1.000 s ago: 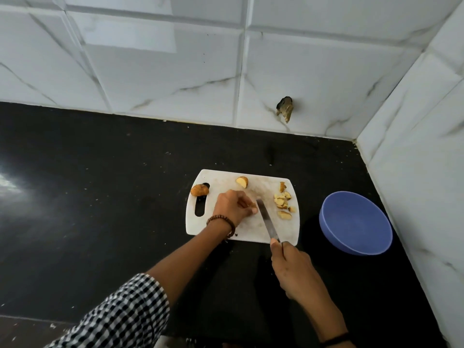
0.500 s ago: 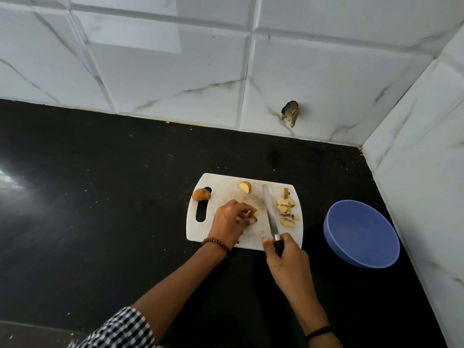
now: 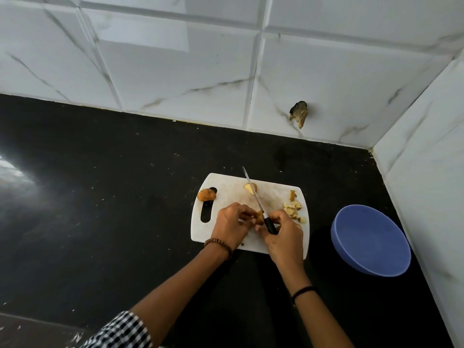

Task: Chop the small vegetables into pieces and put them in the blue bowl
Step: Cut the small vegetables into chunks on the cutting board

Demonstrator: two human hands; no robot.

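Note:
A white cutting board (image 3: 226, 197) lies on the black counter. On it, my left hand (image 3: 231, 226) pinches a small vegetable piece (image 3: 258, 216) near the board's middle front. My right hand (image 3: 283, 234) grips the black handle of a knife (image 3: 253, 194), whose blade points away over the board, and its fingers also touch that piece. A halved vegetable (image 3: 251, 188) lies at the board's far edge, a whole brown one (image 3: 206, 195) by the handle slot at the left. Chopped pieces (image 3: 292, 208) are heaped at the right edge. The blue bowl (image 3: 371, 241) stands to the right, with nothing in it.
White marble-look tiled walls close the back and the right side, forming a corner behind the bowl. A broken hole (image 3: 298, 113) shows in the back wall. The black counter (image 3: 100, 197) stretches wide to the left of the board.
My right hand has moved forward onto the board and met my left hand at the small piece. The knife blade has swung up and to the left, pointing away.

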